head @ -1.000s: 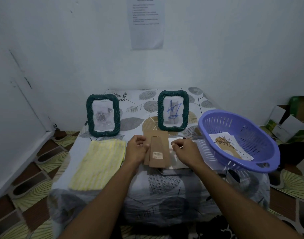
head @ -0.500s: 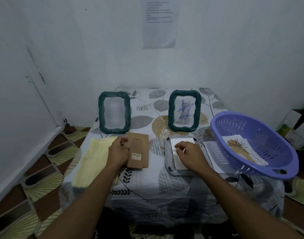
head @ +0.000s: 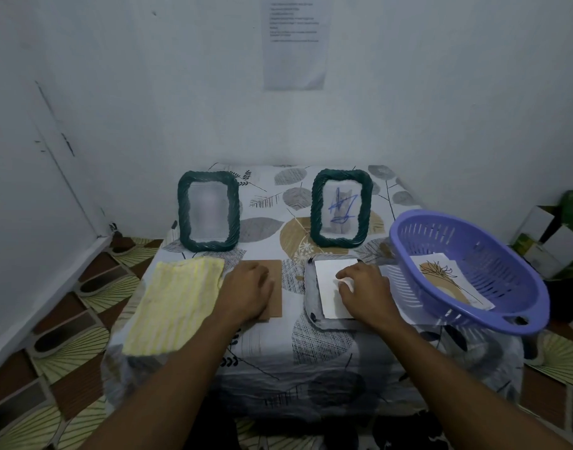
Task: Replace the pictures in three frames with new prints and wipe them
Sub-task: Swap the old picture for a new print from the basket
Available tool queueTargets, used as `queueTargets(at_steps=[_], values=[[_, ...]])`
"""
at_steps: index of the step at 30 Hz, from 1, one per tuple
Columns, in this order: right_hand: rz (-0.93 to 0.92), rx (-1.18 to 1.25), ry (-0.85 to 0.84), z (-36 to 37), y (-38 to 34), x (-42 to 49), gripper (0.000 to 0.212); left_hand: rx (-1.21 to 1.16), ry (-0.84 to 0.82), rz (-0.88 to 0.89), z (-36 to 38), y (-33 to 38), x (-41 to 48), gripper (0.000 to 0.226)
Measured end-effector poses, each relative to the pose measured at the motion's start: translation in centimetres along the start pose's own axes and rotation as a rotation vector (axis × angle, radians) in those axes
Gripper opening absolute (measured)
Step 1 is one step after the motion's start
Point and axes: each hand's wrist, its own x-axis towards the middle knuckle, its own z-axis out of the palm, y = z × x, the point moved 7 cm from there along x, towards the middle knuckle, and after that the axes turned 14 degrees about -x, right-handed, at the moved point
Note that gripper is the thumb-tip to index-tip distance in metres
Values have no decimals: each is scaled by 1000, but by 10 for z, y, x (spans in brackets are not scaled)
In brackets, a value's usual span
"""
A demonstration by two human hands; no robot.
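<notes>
Worktop [head: 337, 358] under leaf-print cloth: purple basket [head: 519, 306] at right holding a flower print [head: 447, 280]; yellow cloth [head: 178, 300] at left; two green frames [head: 208, 216] upright at back. Third frame [head: 311, 297] lies face-down, white print [head: 327, 287] upon it under right hand [head: 364, 290], fingers flat, gripping nothing. Left hand [head: 246, 292] rests flat, fingers loose, on brown backing board [head: 275, 287].

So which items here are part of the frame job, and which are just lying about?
Job:
left frame
right frame
face-down frame under the right hand
white print
backing board under the left hand
yellow cloth
basket with new print

Lying about:
wall notice
boxes
</notes>
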Motion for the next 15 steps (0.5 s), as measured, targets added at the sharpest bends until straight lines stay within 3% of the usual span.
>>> queueTargets(at_steps=[4,8,15], values=[[28,-2,-11,4,11,-3,24,59,9,2,11,4,1,25],[67,12,36,4,23,-4,29,-79,34,51,25,42,9,32],[123,115,18,7,32,-12,39,25,-13,-138,72,71,16,60]])
